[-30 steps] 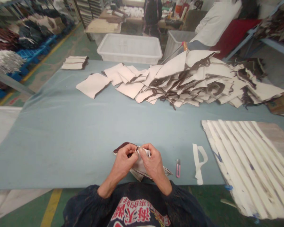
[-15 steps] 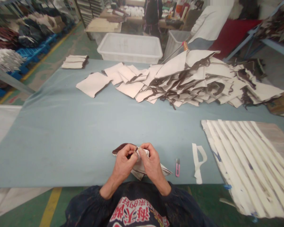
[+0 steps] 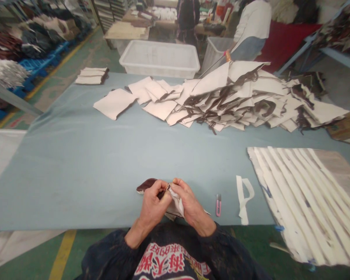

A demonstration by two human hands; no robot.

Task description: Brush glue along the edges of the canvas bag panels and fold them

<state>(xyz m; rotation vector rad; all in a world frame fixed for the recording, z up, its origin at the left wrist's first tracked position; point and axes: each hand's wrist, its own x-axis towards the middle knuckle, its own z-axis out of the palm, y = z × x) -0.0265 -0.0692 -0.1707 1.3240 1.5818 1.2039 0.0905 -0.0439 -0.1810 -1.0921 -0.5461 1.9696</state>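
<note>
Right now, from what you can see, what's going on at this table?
A person is holding a brown and pale cloth piece near the table's front edge, pinching it between the left hand and the right hand; the detail at the pinch is too small to make out. Pink snips and a white strip lie untouched to the right. Across the table is a loose pile of pale, dark-edged pieces.

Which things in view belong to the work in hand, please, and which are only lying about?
Apparently in the work:
brown-and-white fabric piece, held by the left hand and right hand
perhaps the heap of cream, brown-edged fabric pieces, which look similar

Apparently just lying about:
small pink snips, untouched, possibly useful
looped flat white strip
long white plastic tub
</note>
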